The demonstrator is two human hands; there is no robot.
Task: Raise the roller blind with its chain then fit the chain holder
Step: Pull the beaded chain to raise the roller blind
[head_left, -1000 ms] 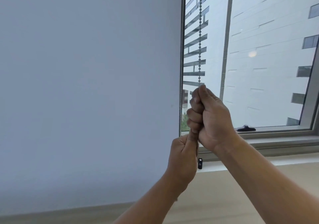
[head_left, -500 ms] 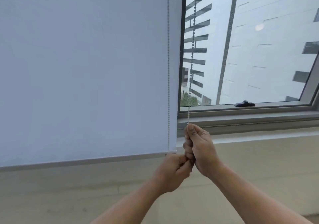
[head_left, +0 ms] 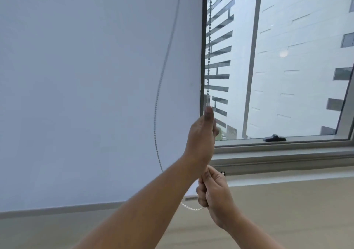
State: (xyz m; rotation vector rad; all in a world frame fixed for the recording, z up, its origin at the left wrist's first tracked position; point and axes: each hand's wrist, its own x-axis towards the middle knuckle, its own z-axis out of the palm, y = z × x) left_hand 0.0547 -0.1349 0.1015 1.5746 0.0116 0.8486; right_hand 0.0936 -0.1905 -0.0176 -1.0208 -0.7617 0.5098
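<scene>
A pale grey roller blind [head_left: 86,95] covers the left window; its bottom bar [head_left: 57,209] hangs just above the wall below the sill. The bead chain [head_left: 209,38] drops in front of the glass, and its other strand [head_left: 159,99] curves across the blind. My left hand [head_left: 202,135] is raised, pinching the chain strand at the blind's right edge. Below it, my right hand [head_left: 212,191] is fisted around the same chain, and a white loop of beads [head_left: 191,207] sags from it. A small black chain holder [head_left: 223,173] shows just behind my right hand at the sill.
The window frame and sill [head_left: 287,153] run along the right, with a black window handle [head_left: 274,138] on the lower frame. A beige wall [head_left: 287,210] lies below. A white building fills the view outside.
My left hand has left its place under the right and climbed up the chain. My right hand stays low on the chain. The slack strand now bows across the blind.
</scene>
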